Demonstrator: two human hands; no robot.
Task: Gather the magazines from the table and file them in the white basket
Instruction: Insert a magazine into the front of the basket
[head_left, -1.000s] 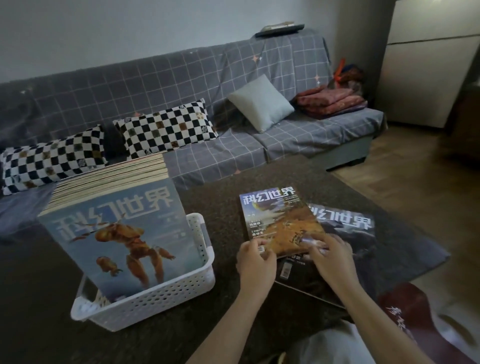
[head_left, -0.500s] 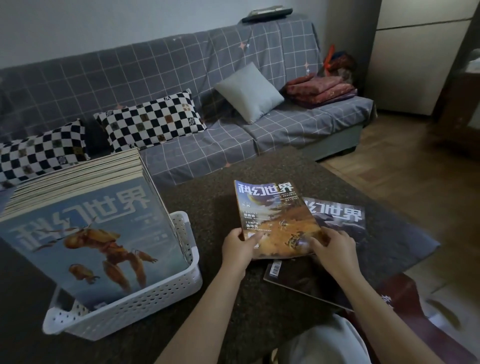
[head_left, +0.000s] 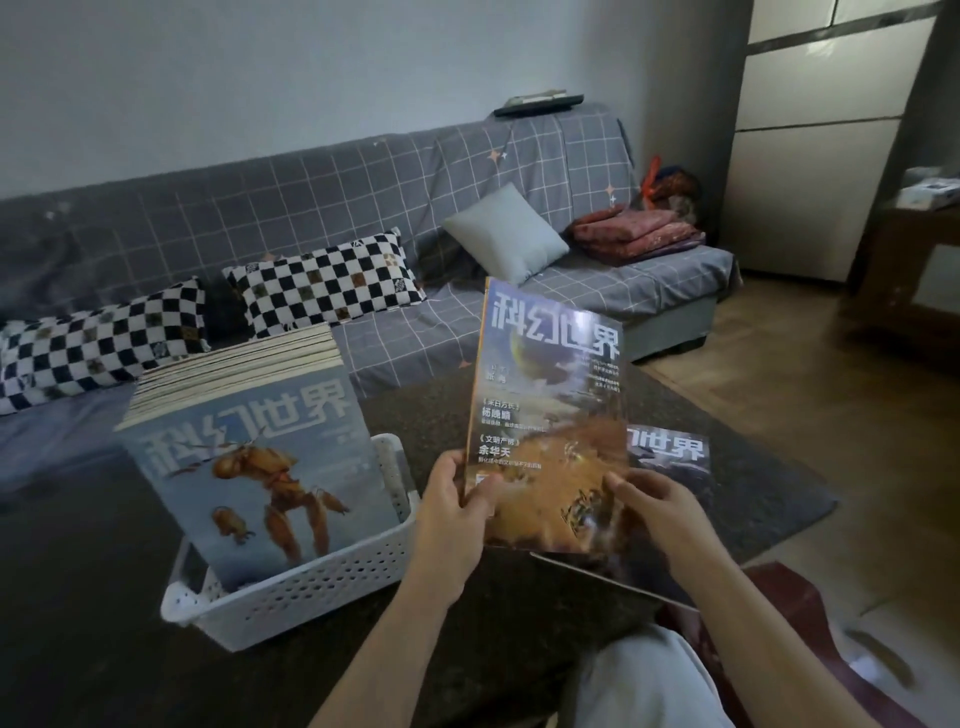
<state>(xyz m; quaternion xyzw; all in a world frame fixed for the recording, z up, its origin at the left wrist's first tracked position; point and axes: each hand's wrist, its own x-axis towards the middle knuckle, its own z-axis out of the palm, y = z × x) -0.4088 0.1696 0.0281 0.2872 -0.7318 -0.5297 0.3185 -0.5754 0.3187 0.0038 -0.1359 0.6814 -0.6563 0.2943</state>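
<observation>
I hold a magazine with an orange-and-blue cover tilted up off the dark table. My left hand grips its lower left corner, thumb on the cover. My right hand holds its lower right edge, fingers curled under it. Beneath it a darker magazine lies flat on the table, partly hidden. To the left, the white perforated basket holds a thick row of upright magazines, the front one showing an orange robot.
Behind the table stands a grey checked sofa with checkerboard cushions, a grey pillow and folded red blankets. Wooden floor and a pale cabinet are at the right. A red item lies by my right forearm.
Both hands have lifted the orange-and-blue magazine from flat on the lower magazine to a raised, tilted position. The view has moved closer and shifted right.
</observation>
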